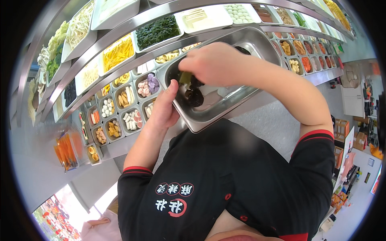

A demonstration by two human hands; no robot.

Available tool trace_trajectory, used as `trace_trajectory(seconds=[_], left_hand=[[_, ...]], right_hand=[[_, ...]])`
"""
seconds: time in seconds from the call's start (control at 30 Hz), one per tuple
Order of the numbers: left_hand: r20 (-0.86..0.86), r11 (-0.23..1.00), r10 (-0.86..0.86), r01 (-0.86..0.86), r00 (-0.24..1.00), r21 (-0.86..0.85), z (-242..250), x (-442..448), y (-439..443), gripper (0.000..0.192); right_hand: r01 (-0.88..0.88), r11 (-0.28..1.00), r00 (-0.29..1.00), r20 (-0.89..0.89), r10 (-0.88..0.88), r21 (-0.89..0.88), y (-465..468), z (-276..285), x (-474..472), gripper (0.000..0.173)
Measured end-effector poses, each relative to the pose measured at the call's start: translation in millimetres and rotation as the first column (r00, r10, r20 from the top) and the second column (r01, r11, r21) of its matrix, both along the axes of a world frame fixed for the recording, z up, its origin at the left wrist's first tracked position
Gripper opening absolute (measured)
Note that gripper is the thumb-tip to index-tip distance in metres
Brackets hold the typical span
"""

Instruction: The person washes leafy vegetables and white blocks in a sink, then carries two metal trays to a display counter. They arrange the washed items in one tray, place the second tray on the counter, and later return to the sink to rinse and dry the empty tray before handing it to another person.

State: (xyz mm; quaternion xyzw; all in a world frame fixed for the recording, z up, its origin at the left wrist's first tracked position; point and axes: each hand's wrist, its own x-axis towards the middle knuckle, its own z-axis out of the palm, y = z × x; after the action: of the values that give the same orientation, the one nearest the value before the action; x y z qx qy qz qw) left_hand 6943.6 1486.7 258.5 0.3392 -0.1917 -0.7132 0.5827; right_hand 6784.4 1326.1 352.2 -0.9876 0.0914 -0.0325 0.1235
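A deep stainless steel food pan [211, 117] is tilted in front of my chest. My left hand [166, 108] grips its near left rim, thumb up on the edge. My right hand [214, 64] reaches into the pan with its fingers bent down around dark green, leafy food [185, 79], perhaps kelp. Dark, glossy pieces [194, 97] like wood ear lie in the pan's left end below that hand, with some liquid on the bottom. Another dark piece [242, 50] shows at the far side, partly behind my right forearm. My right fingertips are partly hidden.
Behind the pan, steel shelves [120, 22] hold white trays of seaweed [158, 31], yellow strips [118, 54] and quail eggs [238, 13]. Small steel pans of balls [107, 107] and other foods line the counter below. Orange-handled items [66, 150] stand at the left. A person [101, 226] is at the lower left.
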Motion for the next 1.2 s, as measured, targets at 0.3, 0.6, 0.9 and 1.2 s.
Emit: trace_trajectory(seconds=[0.3,0.6,0.9,1.2], left_hand=[[0.008,1.0,0.007,-0.007,1.0,0.03,0,-4,4,0.068],[0.004,1.0,0.001,-0.001,1.0,0.016,5,6,-1,0.066],[0.007,0.999,-0.004,0.004,1.0,0.045,6,2,-12,0.065],[-0.027,0.998,-0.032,0.034,0.999,0.059,6,-5,-15,0.067]], right_hand=[[0.001,0.998,0.939,-0.343,-0.024,-0.065,12,-21,19,0.013],[0.345,0.851,0.927,-0.001,-0.376,0.396,-52,25,-62,0.014],[0.612,0.749,0.779,-0.028,-0.627,0.255,-78,40,-118,0.025],[0.486,0.866,0.868,-0.044,-0.494,-0.119,-16,12,-76,0.026]])
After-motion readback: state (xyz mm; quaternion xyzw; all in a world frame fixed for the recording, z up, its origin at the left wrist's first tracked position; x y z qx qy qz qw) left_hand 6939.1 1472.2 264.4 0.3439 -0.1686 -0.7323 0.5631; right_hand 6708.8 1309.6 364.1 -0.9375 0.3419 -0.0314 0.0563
